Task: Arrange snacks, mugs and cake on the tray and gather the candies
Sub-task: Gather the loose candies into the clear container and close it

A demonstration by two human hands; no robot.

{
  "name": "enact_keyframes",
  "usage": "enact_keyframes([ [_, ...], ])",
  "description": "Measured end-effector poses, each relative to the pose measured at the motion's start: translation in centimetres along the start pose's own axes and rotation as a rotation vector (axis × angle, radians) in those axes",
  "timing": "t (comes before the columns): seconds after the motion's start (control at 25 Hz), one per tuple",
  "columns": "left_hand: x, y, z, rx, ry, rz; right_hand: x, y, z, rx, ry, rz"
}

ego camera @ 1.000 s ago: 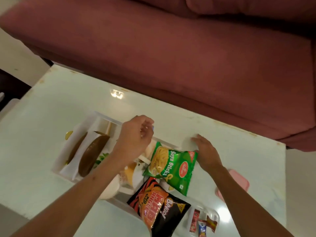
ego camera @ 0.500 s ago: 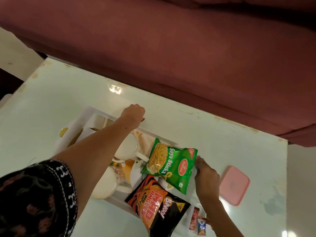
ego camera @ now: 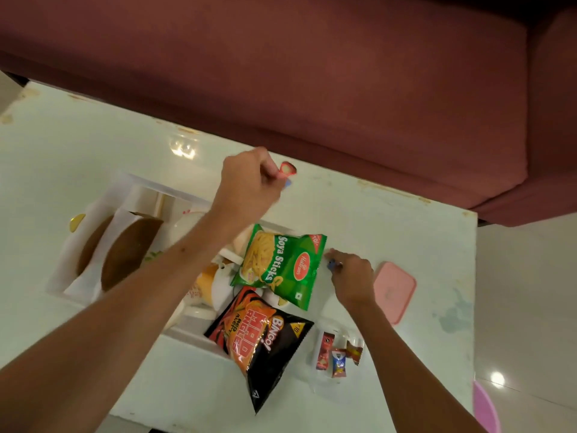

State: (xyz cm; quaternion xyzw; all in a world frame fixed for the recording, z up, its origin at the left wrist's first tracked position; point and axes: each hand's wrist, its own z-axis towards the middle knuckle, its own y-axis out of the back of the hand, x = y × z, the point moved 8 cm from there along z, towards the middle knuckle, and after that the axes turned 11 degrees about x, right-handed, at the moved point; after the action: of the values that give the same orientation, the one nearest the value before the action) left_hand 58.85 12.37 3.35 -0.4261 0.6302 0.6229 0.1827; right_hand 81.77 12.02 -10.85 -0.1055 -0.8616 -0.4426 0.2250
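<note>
Your left hand (ego camera: 246,179) pinches a red-wrapped candy (ego camera: 286,169) above the white table (ego camera: 390,220), beyond the white tray (ego camera: 121,189); your right hand (ego camera: 349,271) curls around a small blue candy (ego camera: 331,264) beside the green Soya Sticks packet (ego camera: 281,264), while 3 wrapped candies (ego camera: 338,354) lie near the black Bingo packet (ego camera: 265,342)

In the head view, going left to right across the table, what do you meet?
Cake → left hand holding a red candy → green Soya Sticks packet → right hand → pink lid.
</note>
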Motion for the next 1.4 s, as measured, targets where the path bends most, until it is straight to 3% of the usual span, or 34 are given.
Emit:
enact_keyframes([
  [0.08,-2.2,-2.9,-5.4,0.092,0.046,-0.214,-0.8,2.5,-1.0,-0.027,-0.05,0.331],
  [0.16,-2.9,-7.8,-11.3,0.225,0.14,-0.39,-2.2,5.1,-3.9,-0.161,-0.078,0.527],
  [0.28,-1.8,-15.8,-18.8,0.393,0.363,-0.35,-4.8,5.5,-9.4,-0.203,-0.154,0.604],
  [0.4,0.4,-20.0,-22.4,0.376,0.555,-0.302,-7.7,3.8,-13.4,-0.16,-0.249,0.597],
  [0.48,1.1,-20.1,-22.8,0.307,0.592,-0.265,-8.9,2.4,-14.9,-0.137,-0.279,0.605],
  [0.72,1.3,-19.3,-23.1,0.26,0.51,-0.165,-7.8,-0.3,-15.7,0.022,-0.246,0.538],
  [0.92,1.5,-18.4,-24.4,0.195,0.44,-0.113,-9.2,3.3,-12.7,-0.281,-0.287,0.316],
  [1.16,2.8,-18.7,-24.3,0.149,0.439,-0.119,-10.9,2.5,-5.6,-0.229,-0.508,0.083],
  [1.4,4.9,-19.5,-24.5,0.225,0.523,-0.209,-11.5,1.6,-6.9,-0.15,-0.484,-0.03],
])
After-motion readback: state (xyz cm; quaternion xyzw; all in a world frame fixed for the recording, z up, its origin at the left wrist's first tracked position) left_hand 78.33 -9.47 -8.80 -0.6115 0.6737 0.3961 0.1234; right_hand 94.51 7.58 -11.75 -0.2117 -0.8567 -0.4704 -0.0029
